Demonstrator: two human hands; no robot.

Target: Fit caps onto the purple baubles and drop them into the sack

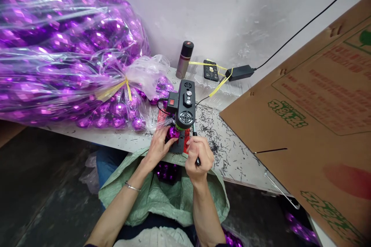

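A small black bench machine [186, 102] with a red switch and round vents stands at the table's front edge. Under its lower end, my left hand [159, 145] has its thumb and fingers closed around a shiny purple faceted ball [173, 133]. To the right, my right hand [199, 158] is wrapped round the black-gripped lever handle [198, 161] of the machine. Below both hands an open green woven sack [116, 196] lies across my lap, with more purple balls [167, 171] showing inside it.
A large clear bag of purple balls [72, 53], tied with yellow ribbon, fills the left. Behind the machine are a spray can [184, 59], a phone [211, 70] and a black power adapter [240, 72]. Small black pins [216, 138] litter the table; a cardboard box [304, 123] leans at right.
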